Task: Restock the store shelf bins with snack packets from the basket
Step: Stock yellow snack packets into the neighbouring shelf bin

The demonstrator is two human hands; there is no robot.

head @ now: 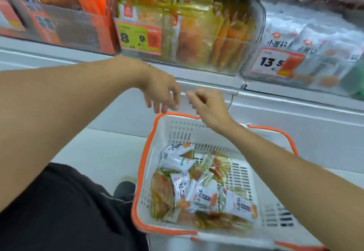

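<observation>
- White basket (149, 144), orange-rimmed, on floor: white and yellow snack packets (199, 189) inside.
- Shelf bins (254, 14): orange, yellow, white packets.
- Left hand (161, 91), right hand (208, 107): loosely open, empty, above basket.

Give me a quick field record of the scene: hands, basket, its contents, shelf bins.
left hand: empty, fingers loosely spread, above the basket's far rim
right hand: empty, fingers curled, beside the left hand
white slotted plastic basket with orange rim: on the floor below the shelf
basket contents: white snack packets mixed with clear yellow-edged packets
middle clear shelf bin: yellow-edged packets, tag 8.9
right clear shelf bin: white packets, tag 13.5
</observation>
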